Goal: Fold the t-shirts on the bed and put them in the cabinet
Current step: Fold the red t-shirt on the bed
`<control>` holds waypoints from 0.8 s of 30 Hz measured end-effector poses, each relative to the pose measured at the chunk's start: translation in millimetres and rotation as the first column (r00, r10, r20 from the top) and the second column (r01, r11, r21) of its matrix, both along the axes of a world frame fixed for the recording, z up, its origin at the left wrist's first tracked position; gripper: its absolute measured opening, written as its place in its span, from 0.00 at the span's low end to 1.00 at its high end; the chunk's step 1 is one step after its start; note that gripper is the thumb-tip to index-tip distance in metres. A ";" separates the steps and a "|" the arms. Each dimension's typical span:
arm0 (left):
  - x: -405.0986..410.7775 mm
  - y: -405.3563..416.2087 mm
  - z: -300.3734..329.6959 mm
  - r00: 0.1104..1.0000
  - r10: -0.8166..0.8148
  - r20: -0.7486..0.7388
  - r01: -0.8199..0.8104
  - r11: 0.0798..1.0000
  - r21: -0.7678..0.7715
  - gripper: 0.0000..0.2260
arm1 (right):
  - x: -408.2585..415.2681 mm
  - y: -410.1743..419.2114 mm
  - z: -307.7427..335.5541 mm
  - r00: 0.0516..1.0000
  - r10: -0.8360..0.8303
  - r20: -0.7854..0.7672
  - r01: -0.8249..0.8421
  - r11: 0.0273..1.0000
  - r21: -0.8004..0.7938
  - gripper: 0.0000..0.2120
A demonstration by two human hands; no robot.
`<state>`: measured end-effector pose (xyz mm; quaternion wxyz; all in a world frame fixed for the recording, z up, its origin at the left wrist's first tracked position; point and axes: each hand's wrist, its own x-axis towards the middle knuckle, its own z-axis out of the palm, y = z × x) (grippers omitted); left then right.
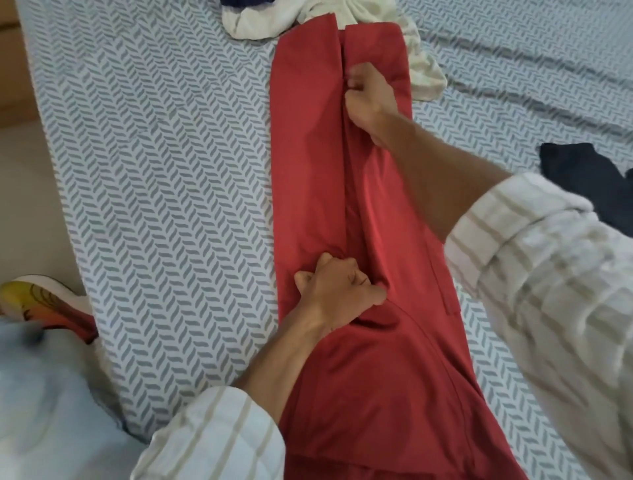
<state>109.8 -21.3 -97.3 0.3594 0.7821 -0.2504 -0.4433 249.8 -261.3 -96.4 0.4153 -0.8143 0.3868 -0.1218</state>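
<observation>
Both hands are clenched on a red shirt (pixel 315 192) that lies in a long narrow strip on the bed (pixel 154 171), running from the near edge toward the far edge. The right hand (pixel 368 97), reaching out on a bare forearm from a rolled striped sleeve (pixel 534 274), pinches the edge of a flap folded lengthwise over the shirt's far part. The left hand (pixel 337 286), nearer the viewer, has its fingers curled into a bunch of the same fabric around the strip's middle. The hands are well apart along the fold line. The shirt looks thin, light and limp, wrinkling wherever it is gripped, so it will likely sag and slide unless held at two points along one edge; the folded edge the hands already hold seems the best place to grip. Touching the strip's far end, near the far edge of the bed, lies a heap of white cloth (pixel 424 68) with something dark blue (pixel 246 4) beside it. A dark garment (pixel 582 168) lies toward the right edge. A shoe (pixel 48 301) shows on the floor past the left edge. No cabinet is in view.
</observation>
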 end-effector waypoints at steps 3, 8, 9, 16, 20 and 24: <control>4.6 -4.2 4.1 1.000 0.016 -0.020 -0.016 0.999 0.039 0.15 | -36.3 11.7 0.3 0.993 0.119 -0.011 -0.119 0.993 -0.014 0.20; -3.8 0.4 31.9 0.999 0.044 0.006 -0.044 0.997 0.064 0.18 | -133.1 48.4 5.0 0.973 0.214 -0.085 -0.219 0.974 -0.056 0.20; -0.7 1.4 31.4 0.999 0.043 0.013 -0.044 0.997 0.065 0.16 | -146.8 55.0 2.7 0.974 0.207 -0.088 -0.211 0.977 -0.031 0.20; -27.1 37.6 47.2 0.882 -0.196 0.428 0.133 0.976 0.173 0.18 | -232.8 95.9 10.9 0.959 0.264 -0.105 -0.265 0.964 0.007 0.20; -35.0 50.1 66.8 0.949 -0.120 0.290 0.108 0.992 0.057 0.14 | -249.1 106.0 17.1 0.936 0.318 -0.149 -0.327 0.944 -0.041 0.22; -47.6 66.4 76.6 0.998 0.047 0.046 -0.045 0.998 -0.043 0.07 | -248.5 114.0 20.4 0.902 0.400 -0.163 -0.415 0.907 -0.071 0.24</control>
